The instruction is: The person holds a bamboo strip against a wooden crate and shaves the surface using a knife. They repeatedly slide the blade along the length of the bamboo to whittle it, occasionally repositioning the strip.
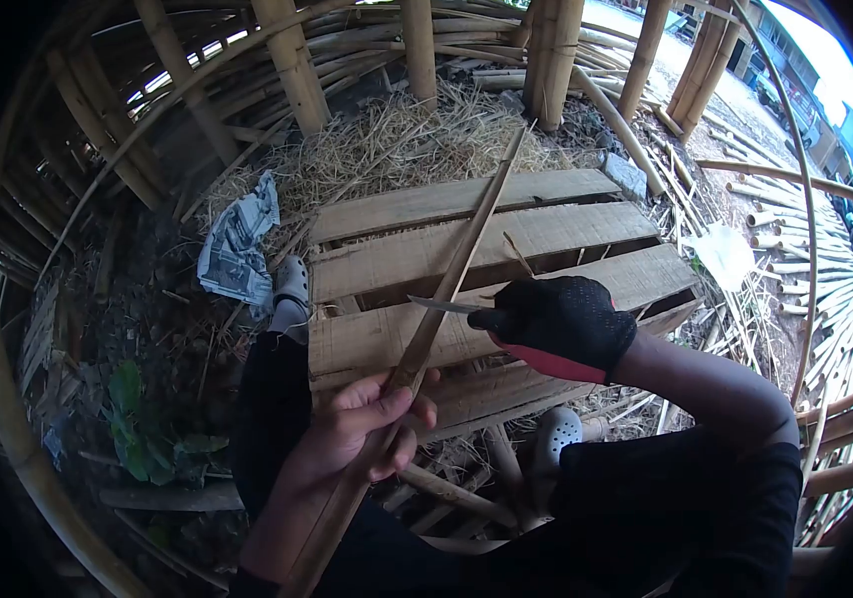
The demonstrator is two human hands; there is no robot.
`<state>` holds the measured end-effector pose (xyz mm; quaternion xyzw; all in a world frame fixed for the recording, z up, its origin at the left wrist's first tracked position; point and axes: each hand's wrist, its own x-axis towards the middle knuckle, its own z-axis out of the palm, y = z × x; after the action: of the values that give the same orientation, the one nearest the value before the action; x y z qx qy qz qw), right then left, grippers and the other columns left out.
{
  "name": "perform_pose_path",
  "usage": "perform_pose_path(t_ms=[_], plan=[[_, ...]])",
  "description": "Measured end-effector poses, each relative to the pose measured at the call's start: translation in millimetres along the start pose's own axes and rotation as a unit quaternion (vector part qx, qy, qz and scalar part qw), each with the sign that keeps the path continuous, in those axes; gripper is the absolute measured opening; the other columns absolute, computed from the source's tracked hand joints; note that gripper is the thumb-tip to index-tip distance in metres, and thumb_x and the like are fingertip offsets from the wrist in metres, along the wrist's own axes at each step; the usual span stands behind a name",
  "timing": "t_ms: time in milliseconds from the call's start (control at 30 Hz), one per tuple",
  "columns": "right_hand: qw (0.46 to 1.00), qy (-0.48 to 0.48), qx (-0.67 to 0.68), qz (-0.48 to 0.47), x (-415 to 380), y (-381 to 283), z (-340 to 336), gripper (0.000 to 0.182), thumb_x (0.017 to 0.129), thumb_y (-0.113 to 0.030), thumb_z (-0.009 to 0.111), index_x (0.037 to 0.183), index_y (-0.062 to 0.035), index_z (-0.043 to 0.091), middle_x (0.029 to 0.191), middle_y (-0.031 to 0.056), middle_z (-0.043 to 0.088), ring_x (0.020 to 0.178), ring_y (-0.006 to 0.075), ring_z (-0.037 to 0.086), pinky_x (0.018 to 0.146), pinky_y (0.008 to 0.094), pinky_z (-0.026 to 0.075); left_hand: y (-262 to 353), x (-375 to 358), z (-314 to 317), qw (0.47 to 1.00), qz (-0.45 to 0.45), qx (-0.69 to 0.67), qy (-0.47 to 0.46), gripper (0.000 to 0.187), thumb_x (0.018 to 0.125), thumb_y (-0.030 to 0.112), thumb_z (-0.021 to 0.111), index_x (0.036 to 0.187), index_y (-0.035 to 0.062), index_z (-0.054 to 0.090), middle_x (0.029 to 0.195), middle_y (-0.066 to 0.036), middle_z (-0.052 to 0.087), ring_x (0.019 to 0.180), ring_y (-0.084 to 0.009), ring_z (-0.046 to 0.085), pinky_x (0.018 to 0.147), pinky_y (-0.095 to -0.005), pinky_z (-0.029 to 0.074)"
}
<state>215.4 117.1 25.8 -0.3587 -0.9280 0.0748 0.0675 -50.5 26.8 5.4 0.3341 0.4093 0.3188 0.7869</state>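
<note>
My bare left hand (372,427) is wrapped round a long split bamboo strip (466,247), which runs from my lap up and away over a slatted wooden crate (377,271). In a black and red glove, my right hand (561,324) grips a knife (443,304). The blade points left and crosses the strip a little above my left hand; its handle is mostly hidden in the glove. A thin bamboo shaving (518,254) stands up just beyond the glove, over a gap between the slats.
Bamboo posts (420,55) and stacked poles rise behind a heap of dry shavings (377,145). Crumpled newspaper (239,244) lies left of the crate. Cut bamboo poles (825,269) and a white plastic bag (723,256) lie at right. My shoes (558,436) flank the crate.
</note>
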Motion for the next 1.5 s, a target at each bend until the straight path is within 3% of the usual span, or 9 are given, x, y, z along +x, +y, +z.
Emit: perform_pose_path(t_ms=[67, 167, 500, 700, 833, 1033, 1200, 1333, 1500], plan=[[0.999, 0.023, -0.011, -0.024, 1, 6, 6, 0.033, 0.098, -0.035, 0.054, 0.128, -0.0274, 0.064, 0.099, 0.0112, 0.065, 0.088, 0.0308, 0.068, 0.071, 0.0416, 0.057, -3, 1, -6, 0.975, 0.007, -0.203, -0.093, 0.05, 0.109, 0.033, 0.034, 0.146, -0.001, 0.031, 0.091, -0.007, 0.051, 0.048, -0.0077, 0.046, 0.036, -0.0195, 0.04], [0.996, 0.069, -0.016, -0.053, 3, 15, 16, 0.031, 0.098, -0.034, 0.053, 0.127, -0.027, 0.065, 0.097, 0.0114, 0.065, 0.085, 0.0306, 0.068, 0.068, 0.0425, 0.057, -7, 8, -21, 0.967, -0.025, -0.238, -0.083, 0.053, 0.109, 0.034, 0.032, 0.148, -0.0013, 0.028, 0.089, -0.005, 0.046, 0.048, -0.0071, 0.039, 0.037, -0.0199, 0.036], [0.999, 0.041, -0.003, -0.03, 7, -3, 2, 0.027, 0.099, -0.035, 0.054, 0.12, -0.0242, 0.069, 0.096, 0.0101, 0.067, 0.082, 0.0289, 0.069, 0.065, 0.0405, 0.056, -14, -1, -20, 0.958, -0.029, -0.264, -0.111, 0.051, 0.108, 0.038, 0.035, 0.144, 0.002, 0.035, 0.089, -0.002, 0.041, 0.055, -0.0075, 0.037, 0.04, -0.0176, 0.035], [0.996, 0.064, 0.055, 0.039, 9, -12, -6, 0.026, 0.1, -0.039, 0.055, 0.112, -0.0221, 0.071, 0.094, 0.0091, 0.068, 0.08, 0.0286, 0.069, 0.065, 0.04, 0.056, -17, -1, -14, 0.983, -0.043, -0.161, -0.075, 0.042, 0.107, 0.035, 0.037, 0.137, 0.0053, 0.042, 0.115, -0.007, 0.048, 0.091, -0.0172, 0.047, 0.046, -0.0209, 0.042], [0.996, 0.012, 0.051, 0.075, 11, -11, -9, 0.031, 0.1, -0.042, 0.052, 0.108, -0.0198, 0.071, 0.091, 0.01, 0.069, 0.081, 0.031, 0.069, 0.067, 0.0428, 0.056, -10, -6, -6, 0.98, -0.034, -0.181, -0.081, 0.036, 0.107, 0.031, 0.04, 0.132, 0.0053, 0.044, 0.121, -0.009, 0.049, 0.092, -0.0189, 0.048, 0.046, -0.0212, 0.042], [0.995, 0.027, 0.035, 0.094, 12, 2, 0, 0.038, 0.101, -0.045, 0.049, 0.108, -0.0153, 0.07, 0.092, 0.0123, 0.069, 0.083, 0.0322, 0.069, 0.071, 0.0423, 0.056, -13, 0, -14, 0.98, 0.025, -0.151, -0.13, 0.026, 0.105, 0.027, 0.045, 0.123, 0.0088, 0.048, 0.103, -0.007, 0.049, 0.069, -0.0104, 0.049, 0.046, -0.0195, 0.041], [0.996, 0.03, 0.03, 0.078, 11, 8, 2, 0.035, 0.102, -0.043, 0.048, 0.111, -0.0168, 0.07, 0.096, 0.0115, 0.069, 0.084, 0.0321, 0.069, 0.07, 0.0418, 0.056, -6, -2, -7, 0.989, -0.017, -0.147, -0.019, 0.04, 0.108, 0.043, 0.033, 0.121, 0.0077, 0.046, 0.07, 0.002, 0.041, 0.046, -0.0035, 0.038, 0.038, -0.0174, 0.036], [0.999, 0.038, -0.003, -0.005, 8, 7, 6, 0.03, 0.102, -0.039, 0.049, 0.118, -0.0225, 0.068, 0.095, 0.0093, 0.068, 0.082, 0.0299, 0.069, 0.067, 0.0409, 0.056, -1, -4, -2, 0.997, -0.019, -0.068, -0.004, 0.048, 0.108, 0.049, 0.028, 0.122, 0.0065, 0.046, 0.063, 0.004, 0.038, 0.041, -0.0033, 0.037, 0.036, -0.017, 0.035], [0.996, 0.046, -0.021, -0.074, 1, -10, 1, 0.028, 0.1, -0.035, 0.053, 0.124, -0.028, 0.066, 0.092, 0.0077, 0.067, 0.078, 0.0274, 0.068, 0.063, 0.0405, 0.056, -1, -5, -11, 0.982, -0.053, -0.171, -0.067, 0.043, 0.11, 0.04, 0.025, 0.124, 0.0047, 0.045, 0.061, 0.002, 0.042, 0.038, -0.004, 0.041, 0.035, -0.0176, 0.035]])
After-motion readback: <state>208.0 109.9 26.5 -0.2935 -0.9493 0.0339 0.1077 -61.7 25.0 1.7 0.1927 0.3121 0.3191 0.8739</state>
